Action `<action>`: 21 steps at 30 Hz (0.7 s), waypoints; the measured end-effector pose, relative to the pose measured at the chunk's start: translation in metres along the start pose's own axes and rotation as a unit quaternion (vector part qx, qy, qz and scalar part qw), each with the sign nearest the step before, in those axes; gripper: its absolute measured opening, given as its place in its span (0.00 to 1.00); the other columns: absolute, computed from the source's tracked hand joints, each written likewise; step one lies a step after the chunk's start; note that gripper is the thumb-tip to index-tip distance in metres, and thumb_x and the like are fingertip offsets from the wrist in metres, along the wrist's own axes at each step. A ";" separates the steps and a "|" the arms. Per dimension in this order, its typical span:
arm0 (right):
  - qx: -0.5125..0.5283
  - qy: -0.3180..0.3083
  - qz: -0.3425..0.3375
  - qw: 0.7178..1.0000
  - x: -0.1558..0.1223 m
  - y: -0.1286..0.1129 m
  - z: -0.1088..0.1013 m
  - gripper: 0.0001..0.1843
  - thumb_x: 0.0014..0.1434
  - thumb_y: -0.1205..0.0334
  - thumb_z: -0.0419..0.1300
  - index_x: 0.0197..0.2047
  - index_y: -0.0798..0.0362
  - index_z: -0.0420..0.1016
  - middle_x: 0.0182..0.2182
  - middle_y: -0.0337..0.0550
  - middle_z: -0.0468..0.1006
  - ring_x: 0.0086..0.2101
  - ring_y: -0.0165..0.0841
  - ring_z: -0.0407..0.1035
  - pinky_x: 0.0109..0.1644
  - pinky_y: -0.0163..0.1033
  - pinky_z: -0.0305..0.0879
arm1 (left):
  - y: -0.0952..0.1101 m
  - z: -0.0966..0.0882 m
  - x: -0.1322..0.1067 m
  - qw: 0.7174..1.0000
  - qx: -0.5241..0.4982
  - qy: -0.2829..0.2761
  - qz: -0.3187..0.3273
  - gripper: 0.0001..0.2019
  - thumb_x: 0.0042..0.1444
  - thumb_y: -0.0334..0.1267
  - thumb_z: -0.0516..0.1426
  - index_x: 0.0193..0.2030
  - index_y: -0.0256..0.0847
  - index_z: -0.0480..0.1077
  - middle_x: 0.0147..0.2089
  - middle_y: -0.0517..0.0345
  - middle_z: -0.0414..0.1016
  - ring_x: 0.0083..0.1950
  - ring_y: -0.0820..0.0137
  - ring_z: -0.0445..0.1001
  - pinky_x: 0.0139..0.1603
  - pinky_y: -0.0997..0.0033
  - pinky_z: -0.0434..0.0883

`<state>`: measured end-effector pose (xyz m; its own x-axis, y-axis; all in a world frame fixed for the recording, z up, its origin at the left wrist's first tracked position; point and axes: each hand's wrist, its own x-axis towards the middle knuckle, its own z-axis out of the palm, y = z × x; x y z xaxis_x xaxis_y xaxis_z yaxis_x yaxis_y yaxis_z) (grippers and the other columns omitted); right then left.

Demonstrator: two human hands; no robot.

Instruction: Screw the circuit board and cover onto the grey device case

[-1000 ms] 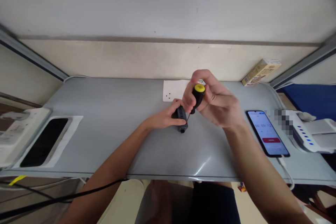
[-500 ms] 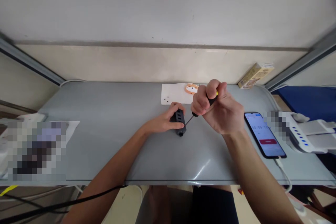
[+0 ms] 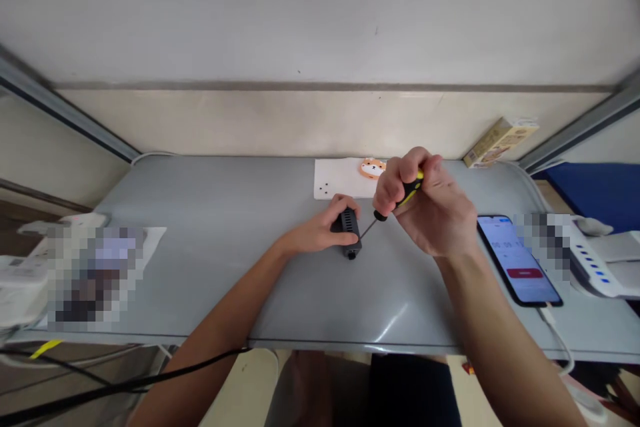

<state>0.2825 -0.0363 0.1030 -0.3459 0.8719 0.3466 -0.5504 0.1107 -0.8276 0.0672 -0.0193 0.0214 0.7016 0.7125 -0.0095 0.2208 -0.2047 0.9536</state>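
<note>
My left hand (image 3: 333, 225) grips a small black box with slotted vents (image 3: 352, 248), pinning it on the grey desk with the thumb across its near end. In my right hand (image 3: 425, 203) is a screwdriver (image 3: 411, 191) with a black and yellow handle, the fingers wrapped round it. Its thin shaft slants down to the left. The tip meets the right side of the black box beside my left thumb; what it touches there is too small to make out.
Behind the box lies a white sheet (image 3: 340, 180) with several tiny dark pieces and an orange animal-faced item (image 3: 373, 168). A phone on a cable (image 3: 520, 260) and a white power strip (image 3: 593, 263) are at right. A small carton (image 3: 500, 142) stands by the wall.
The whole view has shifted slightly, so things appear further right. My right hand has turned a little on the screwdriver, and more of its yellow handle shows. The left hand's grip looks unchanged.
</note>
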 end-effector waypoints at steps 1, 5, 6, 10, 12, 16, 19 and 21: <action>0.006 -0.002 0.004 1.000 0.000 0.001 0.001 0.18 0.71 0.45 0.54 0.34 0.48 0.68 0.27 0.38 0.67 0.27 0.32 0.64 0.31 0.41 0.67 | 0.000 0.000 0.000 1.000 0.003 0.002 0.004 0.17 0.61 0.43 0.62 0.54 0.47 0.64 0.53 0.54 0.61 0.50 0.63 0.65 0.55 0.58 0.67; 0.025 0.010 0.005 1.000 -0.002 0.003 0.005 0.21 0.69 0.39 0.53 0.33 0.46 0.66 0.23 0.35 0.60 0.22 0.30 0.54 0.26 0.40 0.63 | -0.003 0.000 0.002 1.000 0.000 0.003 0.015 0.17 0.61 0.44 0.62 0.53 0.47 0.65 0.54 0.54 0.61 0.50 0.64 0.64 0.55 0.59 0.65; 0.026 0.016 0.004 1.000 -0.002 0.003 0.006 0.20 0.68 0.38 0.54 0.34 0.45 0.66 0.22 0.34 0.58 0.21 0.30 0.52 0.25 0.40 0.62 | -0.004 0.001 0.002 1.000 -0.004 0.003 0.015 0.17 0.61 0.44 0.63 0.53 0.47 0.65 0.53 0.54 0.61 0.49 0.65 0.64 0.54 0.60 0.65; 0.032 0.011 0.007 0.999 -0.003 0.003 0.006 0.16 0.66 0.43 0.60 0.36 0.45 0.66 0.23 0.33 0.61 0.22 0.30 0.55 0.26 0.39 0.63 | -0.005 0.002 0.003 1.000 -0.019 0.009 0.017 0.18 0.60 0.44 0.63 0.53 0.47 0.64 0.51 0.56 0.61 0.48 0.65 0.63 0.54 0.60 0.64; 0.034 0.009 0.002 0.999 -0.002 0.003 0.004 0.15 0.66 0.45 0.62 0.36 0.46 0.66 0.27 0.36 0.67 0.26 0.30 0.62 0.29 0.40 0.67 | -0.004 0.003 0.003 1.000 -0.022 0.011 0.019 0.18 0.59 0.44 0.63 0.53 0.47 0.65 0.51 0.56 0.61 0.48 0.65 0.63 0.53 0.60 0.64; 0.017 0.031 -0.013 0.999 0.001 0.002 -0.002 0.16 0.65 0.47 0.64 0.35 0.48 0.67 0.32 0.40 0.71 0.32 0.32 0.69 0.34 0.41 0.71 | -0.003 0.004 0.003 0.999 -0.027 0.012 0.014 0.17 0.59 0.44 0.63 0.51 0.47 0.64 0.50 0.57 0.60 0.46 0.67 0.62 0.51 0.61 0.64; 0.022 0.034 0.005 0.999 0.003 0.004 -0.005 0.18 0.67 0.44 0.61 0.34 0.47 0.66 0.27 0.37 0.67 0.27 0.32 0.65 0.30 0.41 0.69 | -0.002 0.004 0.003 1.000 -0.022 0.013 0.008 0.17 0.58 0.45 0.63 0.51 0.47 0.64 0.48 0.57 0.60 0.45 0.67 0.62 0.51 0.61 0.64; 0.035 0.038 0.013 0.999 0.003 0.005 -0.005 0.19 0.68 0.41 0.58 0.34 0.46 0.65 0.24 0.35 0.63 0.24 0.31 0.61 0.27 0.40 0.66 | -0.001 0.004 0.003 1.000 -0.019 0.012 0.002 0.18 0.58 0.46 0.63 0.51 0.46 0.63 0.47 0.57 0.61 0.45 0.66 0.62 0.50 0.61 0.65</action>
<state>0.2819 -0.0305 0.0980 -0.3031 0.9081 0.2890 -0.5945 0.0569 -0.8021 0.0717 -0.0194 0.0195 0.6852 0.7284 0.0010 0.1917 -0.1816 0.9645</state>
